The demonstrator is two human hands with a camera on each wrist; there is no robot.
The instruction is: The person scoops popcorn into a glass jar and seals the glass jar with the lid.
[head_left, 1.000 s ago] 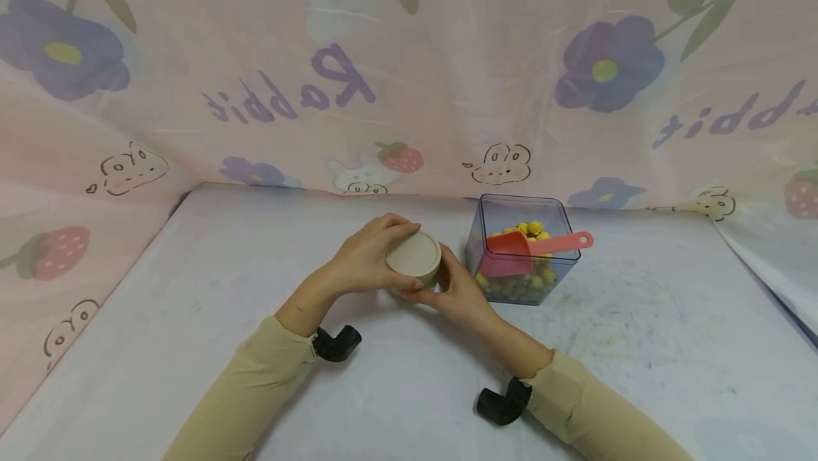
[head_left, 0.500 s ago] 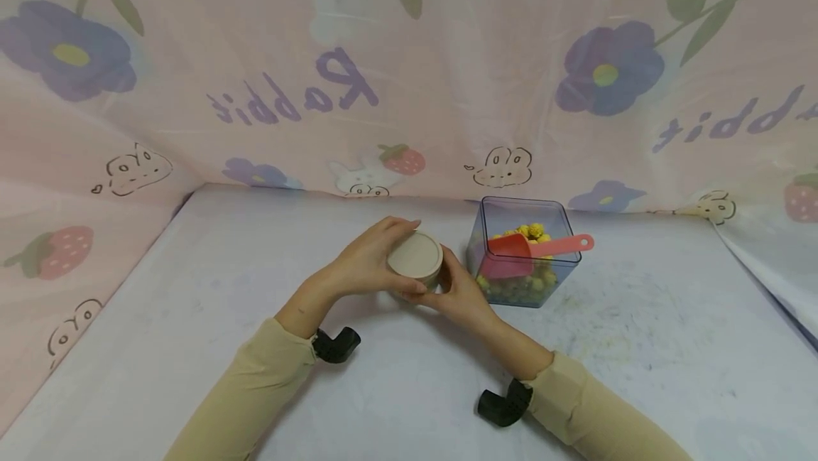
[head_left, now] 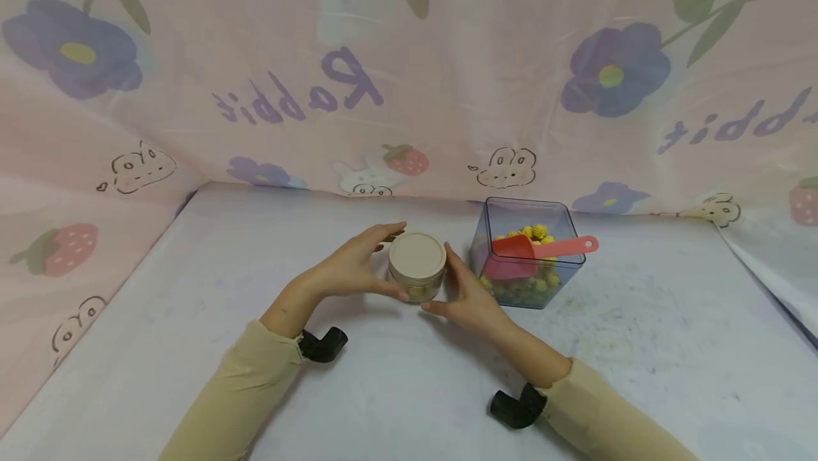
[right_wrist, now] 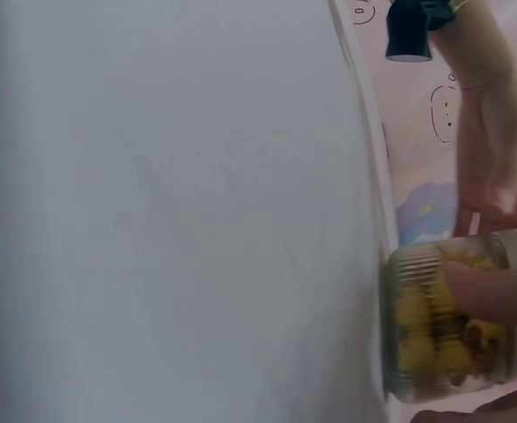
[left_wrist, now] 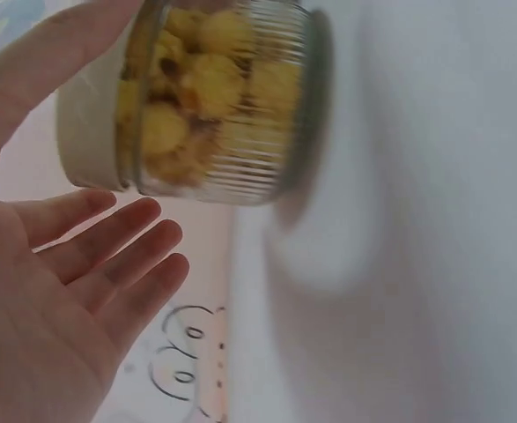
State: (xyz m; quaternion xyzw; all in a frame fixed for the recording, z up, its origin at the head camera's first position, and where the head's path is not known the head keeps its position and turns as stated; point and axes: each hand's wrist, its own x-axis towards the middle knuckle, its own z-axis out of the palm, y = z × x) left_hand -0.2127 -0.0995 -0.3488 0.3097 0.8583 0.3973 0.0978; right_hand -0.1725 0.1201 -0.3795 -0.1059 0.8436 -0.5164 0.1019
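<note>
A ribbed glass jar (head_left: 417, 290) stands on the table with its cream lid (head_left: 417, 256) in place on top. Through the glass in the left wrist view, yellow popcorn (left_wrist: 214, 84) fills it. My left hand (head_left: 351, 266) is spread around the jar's left side, its fingers straight and apart from the lid. On the other side, my right hand (head_left: 473, 301) curves loosely about the jar with thumb and fingers parted. In the right wrist view the right thumb (right_wrist: 496, 293) lies in front of the glass; whether it touches I cannot tell.
Just right of the jar, a clear purple-tinted box (head_left: 533, 214) holds more yellow popcorn. A red scoop (head_left: 565, 246) lies in it, its handle sticking out over the right rim. Behind the white table (head_left: 396, 390) hangs a pink printed curtain (head_left: 447, 91).
Both hands have loosened from the jar and its lid and drawn slightly apart, showing more of the glass. The box and scoop stay put.
</note>
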